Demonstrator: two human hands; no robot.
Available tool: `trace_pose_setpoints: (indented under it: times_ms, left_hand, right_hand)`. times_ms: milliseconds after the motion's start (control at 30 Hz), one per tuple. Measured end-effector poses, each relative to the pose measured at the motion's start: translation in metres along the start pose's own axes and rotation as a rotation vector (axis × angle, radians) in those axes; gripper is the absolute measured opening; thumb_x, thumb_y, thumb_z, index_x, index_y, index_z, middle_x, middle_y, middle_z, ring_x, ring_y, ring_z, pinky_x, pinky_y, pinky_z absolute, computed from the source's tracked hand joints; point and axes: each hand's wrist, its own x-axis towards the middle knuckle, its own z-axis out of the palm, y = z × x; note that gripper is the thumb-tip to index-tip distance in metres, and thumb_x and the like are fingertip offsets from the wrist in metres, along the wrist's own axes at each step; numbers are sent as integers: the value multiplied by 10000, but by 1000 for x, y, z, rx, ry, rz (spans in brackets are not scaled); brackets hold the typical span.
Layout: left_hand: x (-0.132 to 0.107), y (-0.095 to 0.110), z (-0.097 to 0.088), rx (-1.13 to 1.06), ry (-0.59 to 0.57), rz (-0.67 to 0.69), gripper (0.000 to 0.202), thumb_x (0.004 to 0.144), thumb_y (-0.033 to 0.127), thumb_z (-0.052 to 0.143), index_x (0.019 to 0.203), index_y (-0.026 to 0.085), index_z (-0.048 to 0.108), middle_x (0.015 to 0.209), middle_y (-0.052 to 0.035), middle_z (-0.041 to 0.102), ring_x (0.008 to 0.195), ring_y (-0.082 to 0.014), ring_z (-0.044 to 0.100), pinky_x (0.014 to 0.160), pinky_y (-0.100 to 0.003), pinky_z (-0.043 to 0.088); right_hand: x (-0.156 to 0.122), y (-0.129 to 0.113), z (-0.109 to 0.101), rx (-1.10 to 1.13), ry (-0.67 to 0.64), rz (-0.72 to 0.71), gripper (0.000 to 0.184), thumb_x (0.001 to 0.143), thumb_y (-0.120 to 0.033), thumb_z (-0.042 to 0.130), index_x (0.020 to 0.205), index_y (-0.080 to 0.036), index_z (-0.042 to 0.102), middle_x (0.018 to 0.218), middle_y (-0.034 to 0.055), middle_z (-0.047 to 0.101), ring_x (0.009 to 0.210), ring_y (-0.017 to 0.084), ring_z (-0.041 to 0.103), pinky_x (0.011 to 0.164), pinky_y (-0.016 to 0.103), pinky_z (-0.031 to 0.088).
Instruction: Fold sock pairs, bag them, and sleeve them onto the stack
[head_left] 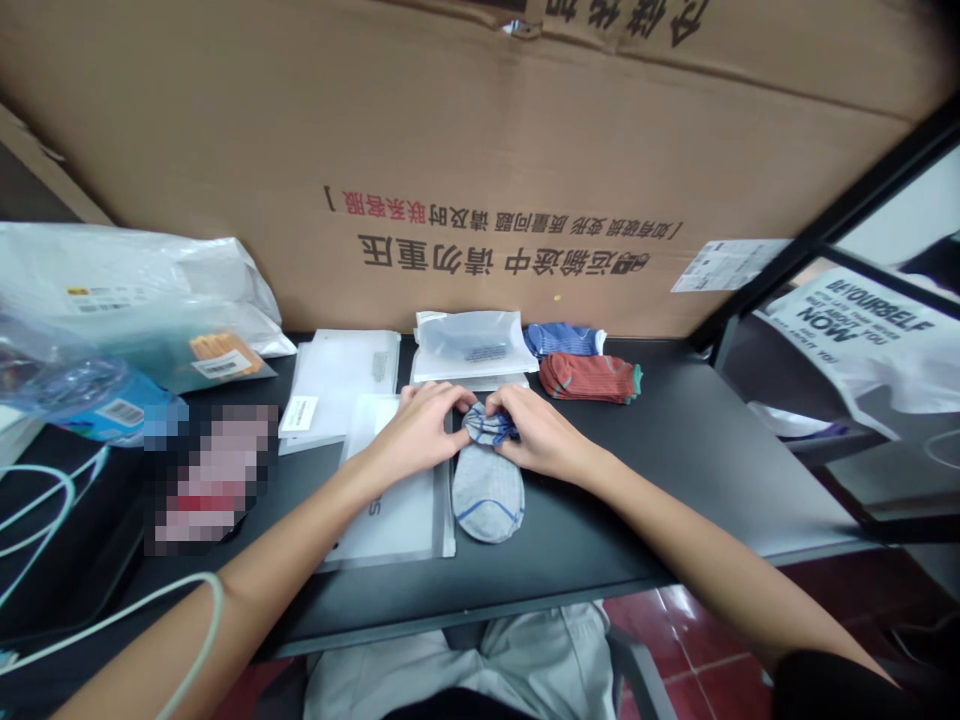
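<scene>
Brown cardboard, printed with upside-down characters, rises along the back of our black desk. Near the middle of it, our left hand and our right hand meet over a grey sock: we pinch its gathered, blue-striped end from both sides between thumbs and fingers. The rest of it lies flat toward us, a blue line curving across the toe; we cannot tell whether a second one is tucked beneath. Just left of it, partly under our left hand, lies a frosted pouch. Beyond our hands sits a zip bag, and to its right we see blue socks with red socks nearer us. Farther left, translucent sleeves overlap in a pile. Past those we have a pixelated pinkish item, a bottle with a blue label, and a big white plastic bag near the cardboard. A pale cable loops in front of our left forearm. At the right stands a black frame, white lettered sheeting beyond it. Below the desk edge, we see our light trousers and red floor tiles.
</scene>
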Motion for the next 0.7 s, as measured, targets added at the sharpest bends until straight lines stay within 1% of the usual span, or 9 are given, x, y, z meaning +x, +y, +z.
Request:
trace_pose_setpoints:
  times_ms: [67,133,233,300,400,467,533,633,700]
  left_hand:
    - [0,1,-1,-6,-6,27,238,864,314,678,1088,239,655,1074,-38,729,1103,-295,625,1018,-488,367]
    - [0,2,-1,-27,0,61,205,868,280,658,1069,240,640,1073,-31,725,1091,-283,625,1013,-476,366]
    - [1,2,1,-79,-5,88,159,871,252,636,1022,233,590,1060,-26,710,1060,-268,630,1011,-470,365]
    - [1,2,1,-137,-3,102,186,851,225,640,1005,231,536,1034,-15,698,1017,-245,638,1006,-455,372]
    - [1,3,1,-187,-1,132,261,809,152,625,1008,234,478,1007,3,678,979,-214,639,999,-432,374]
    - [0,5,0,-182,-18,142,278,797,124,599,1016,237,470,1006,5,669,984,-209,631,1006,-433,363]
    - [-1,6,-1,-166,-23,139,291,787,113,581,1023,237,465,1013,4,658,999,-210,621,1014,-436,349]
    - [-2,5,-1,-107,8,128,310,765,132,589,1028,232,460,1022,-3,638,1022,-221,604,1002,-436,337]
    - [-2,4,-1,-52,17,113,325,760,169,616,1046,227,474,1033,-11,634,1039,-234,596,994,-439,331]
  right_hand:
    - [0,0,0,-4,6,-1,377,773,-60,613,1070,-243,468,1037,77,629,927,255,588,821,367,482]
    - [1,0,1,-1,15,-9,386,785,-70,618,1098,-243,472,1052,84,636,944,263,604,834,382,496]
    - [1,0,1,12,28,-12,481,770,-55,611,1192,-240,472,1145,111,636,1043,283,626,891,405,516]
    - [1,0,0,11,32,7,541,759,-57,613,1251,-227,465,1205,133,629,1096,298,630,922,420,520]
    - [1,0,-1,67,8,36,519,802,-93,626,1278,-223,463,1216,129,651,1094,295,653,933,419,522]
    - [1,-1,0,131,-8,36,484,828,-99,625,1266,-236,471,1195,104,668,1071,274,665,930,398,521]
    - [1,-1,0,152,-8,35,484,820,-87,636,1251,-244,481,1181,89,667,1057,263,660,922,383,518]
    - [0,1,2,112,11,21,514,796,-79,673,1247,-244,491,1188,94,654,1055,270,636,923,390,510]
    - [0,2,2,82,11,-4,482,797,-74,680,1214,-241,507,1164,91,652,1031,269,621,914,392,502]
